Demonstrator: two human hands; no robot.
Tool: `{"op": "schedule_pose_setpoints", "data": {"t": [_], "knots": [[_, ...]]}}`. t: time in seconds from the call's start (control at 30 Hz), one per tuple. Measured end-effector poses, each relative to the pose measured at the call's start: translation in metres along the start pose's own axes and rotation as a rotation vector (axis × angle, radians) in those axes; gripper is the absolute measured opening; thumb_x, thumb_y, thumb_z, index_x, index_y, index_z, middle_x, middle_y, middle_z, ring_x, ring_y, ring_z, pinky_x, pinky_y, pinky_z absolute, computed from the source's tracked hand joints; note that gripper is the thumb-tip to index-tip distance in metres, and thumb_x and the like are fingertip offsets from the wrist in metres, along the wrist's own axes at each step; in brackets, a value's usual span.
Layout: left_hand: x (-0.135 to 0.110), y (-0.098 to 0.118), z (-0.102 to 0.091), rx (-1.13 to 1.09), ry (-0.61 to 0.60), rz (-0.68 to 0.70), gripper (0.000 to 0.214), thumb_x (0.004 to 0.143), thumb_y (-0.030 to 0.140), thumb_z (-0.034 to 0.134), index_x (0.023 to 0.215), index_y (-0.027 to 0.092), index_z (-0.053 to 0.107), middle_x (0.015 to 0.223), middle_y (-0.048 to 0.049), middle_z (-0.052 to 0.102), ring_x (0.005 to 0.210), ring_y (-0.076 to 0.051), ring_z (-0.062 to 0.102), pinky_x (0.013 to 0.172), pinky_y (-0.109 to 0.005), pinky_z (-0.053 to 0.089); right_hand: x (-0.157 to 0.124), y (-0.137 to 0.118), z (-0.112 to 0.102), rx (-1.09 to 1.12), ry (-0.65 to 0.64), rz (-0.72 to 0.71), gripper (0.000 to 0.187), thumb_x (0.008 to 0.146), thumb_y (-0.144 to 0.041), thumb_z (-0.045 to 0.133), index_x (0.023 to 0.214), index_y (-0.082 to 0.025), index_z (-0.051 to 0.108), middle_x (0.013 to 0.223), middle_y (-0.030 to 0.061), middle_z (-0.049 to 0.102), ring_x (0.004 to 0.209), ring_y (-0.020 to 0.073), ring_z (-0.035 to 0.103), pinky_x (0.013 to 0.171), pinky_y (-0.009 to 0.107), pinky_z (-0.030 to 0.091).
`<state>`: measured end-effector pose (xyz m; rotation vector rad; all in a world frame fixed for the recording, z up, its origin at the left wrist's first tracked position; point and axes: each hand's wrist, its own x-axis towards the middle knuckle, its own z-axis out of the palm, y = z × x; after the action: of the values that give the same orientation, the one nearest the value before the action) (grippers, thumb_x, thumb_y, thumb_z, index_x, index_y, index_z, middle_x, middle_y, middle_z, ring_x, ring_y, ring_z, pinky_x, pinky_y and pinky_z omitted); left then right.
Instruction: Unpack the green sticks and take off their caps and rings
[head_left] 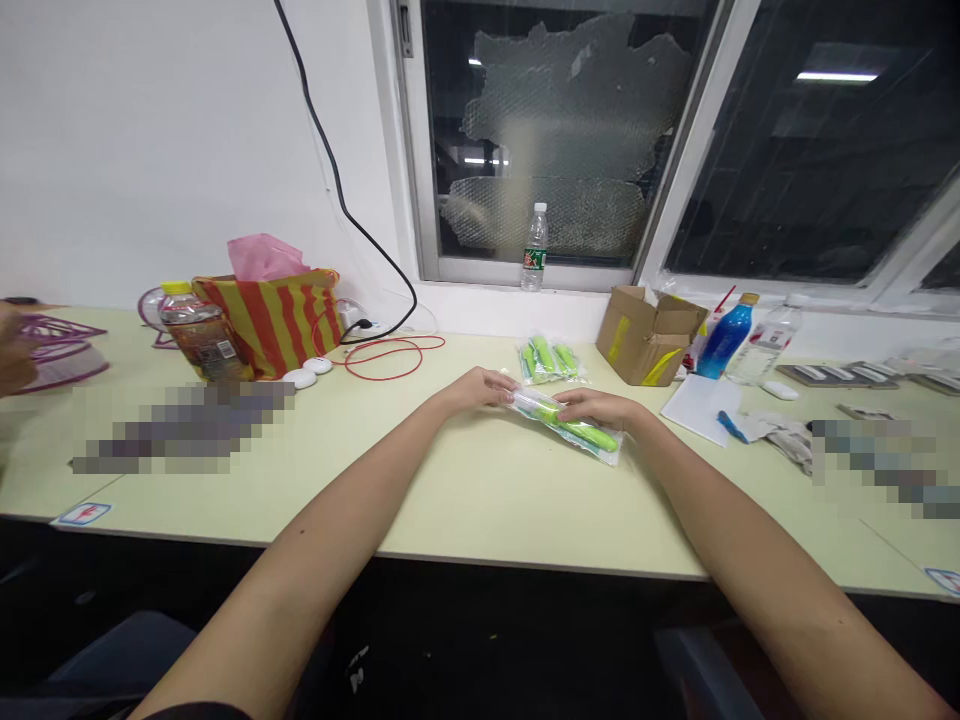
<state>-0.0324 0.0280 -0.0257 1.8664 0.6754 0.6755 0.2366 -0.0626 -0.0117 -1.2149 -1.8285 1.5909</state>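
Observation:
A clear plastic packet with a long bright green item inside [589, 434] lies slanted over the pale table, between my two hands. My left hand [480, 388] pinches its upper left end. Fingers of my right hand [598, 406] are closed over its upper edge near the middle; the thumb is partly hidden. The exact kind of the green item is too blurred to tell. Just behind, more clear packets with green items [551, 358] lie flat on the table [450, 480], close to my left fingertips.
At the back right stand a cardboard box [637, 340], a blue bottle [727, 335] and a clear bottle [769, 340]. White paper [697, 405] lies nearer. Leftward are a striped bag [281, 320], a drink bottle [202, 335] and a red cable [390, 345]. Another person's hand [15, 355] shows far left.

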Motion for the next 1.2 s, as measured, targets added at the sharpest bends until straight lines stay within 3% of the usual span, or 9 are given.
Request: {"op": "schedule_pose_setpoints", "data": {"t": [0.13, 0.3, 0.4, 0.63, 0.83, 0.93, 1.07, 1.2], "knots": [[0.001, -0.003, 0.000, -0.018, -0.002, -0.016, 0.045, 0.061, 0.039, 0.083, 0.097, 0.013, 0.076, 0.111, -0.0120, 0.068, 0.085, -0.018, 0.063, 0.075, -0.030, 0.052, 0.002, 0.001, -0.001, 0.012, -0.003, 0.005, 0.044, 0.073, -0.038, 0.078, 0.113, -0.021, 0.069, 0.102, 0.0002, 0.070, 0.092, 0.0174, 0.063, 0.075, 0.022, 0.049], [0.003, -0.007, -0.005, -0.008, 0.046, -0.037, 0.045, 0.067, 0.038, 0.080, 0.104, 0.013, 0.073, 0.084, -0.0087, 0.070, 0.069, -0.015, 0.062, 0.070, -0.030, 0.052, 0.000, -0.001, -0.001, 0.052, -0.009, 0.046, 0.049, 0.071, -0.038, 0.078, 0.116, -0.023, 0.067, 0.103, 0.0002, 0.071, 0.092, 0.0193, 0.064, 0.073, 0.024, 0.051], [0.004, -0.010, -0.009, -0.027, 0.097, -0.025, 0.041, 0.070, 0.037, 0.078, 0.102, 0.014, 0.072, 0.085, -0.0089, 0.069, 0.070, -0.015, 0.062, 0.070, -0.031, 0.054, -0.003, -0.002, -0.002, 0.075, 0.001, 0.050, 0.047, 0.070, -0.038, 0.079, 0.113, -0.022, 0.068, 0.103, 0.0007, 0.071, 0.091, 0.0201, 0.065, 0.072, 0.025, 0.052], [0.005, -0.018, -0.017, -0.258, 0.339, -0.006, 0.022, 0.077, 0.024, 0.071, 0.096, 0.014, 0.065, 0.092, -0.0099, 0.067, 0.085, -0.020, 0.066, 0.067, -0.030, 0.056, -0.006, 0.004, -0.009, 0.108, 0.077, 0.069, 0.042, 0.070, -0.034, 0.080, 0.108, -0.022, 0.070, 0.103, 0.0019, 0.072, 0.086, 0.0185, 0.067, 0.070, 0.024, 0.054], [0.009, -0.020, -0.028, -0.655, 0.647, -0.042, 0.014, 0.084, 0.013, 0.053, 0.097, 0.017, 0.053, 0.091, -0.0084, 0.066, 0.076, -0.021, 0.069, 0.071, -0.043, 0.057, -0.005, 0.013, -0.019, 0.127, 0.193, 0.144, 0.050, 0.068, -0.030, 0.081, 0.116, -0.024, 0.067, 0.114, 0.0042, 0.069, 0.091, 0.0196, 0.068, 0.072, 0.024, 0.056], [0.009, -0.020, -0.032, -0.718, 0.772, -0.080, 0.015, 0.083, 0.010, 0.047, 0.096, 0.018, 0.052, 0.088, -0.0063, 0.064, 0.072, -0.020, 0.067, 0.067, -0.040, 0.056, -0.009, 0.016, -0.024, 0.137, 0.197, 0.149, 0.055, 0.069, -0.031, 0.080, 0.122, -0.023, 0.063, 0.102, 0.0049, 0.071, 0.080, 0.0190, 0.069, 0.067, 0.026, 0.057], [0.009, -0.022, -0.034, -0.709, 0.843, -0.118, 0.016, 0.081, 0.009, 0.045, 0.093, 0.018, 0.052, 0.082, -0.0059, 0.062, 0.067, -0.018, 0.065, 0.059, -0.032, 0.053, -0.018, 0.022, -0.035, 0.212, 0.093, 0.086, 0.055, 0.074, -0.030, 0.075, 0.126, -0.021, 0.061, 0.082, 0.0035, 0.068, 0.066, 0.0185, 0.067, 0.059, 0.030, 0.057], [0.009, -0.023, -0.033, -0.687, 0.849, -0.137, 0.018, 0.079, 0.011, 0.046, 0.094, 0.018, 0.053, 0.082, -0.0065, 0.062, 0.065, -0.018, 0.063, 0.057, -0.031, 0.052, -0.024, 0.034, -0.050, 0.288, 0.243, 0.038, 0.045, 0.074, -0.022, 0.074, 0.117, -0.020, 0.066, 0.090, 0.0041, 0.070, 0.070, 0.0144, 0.066, 0.057, 0.021, 0.054]]}}
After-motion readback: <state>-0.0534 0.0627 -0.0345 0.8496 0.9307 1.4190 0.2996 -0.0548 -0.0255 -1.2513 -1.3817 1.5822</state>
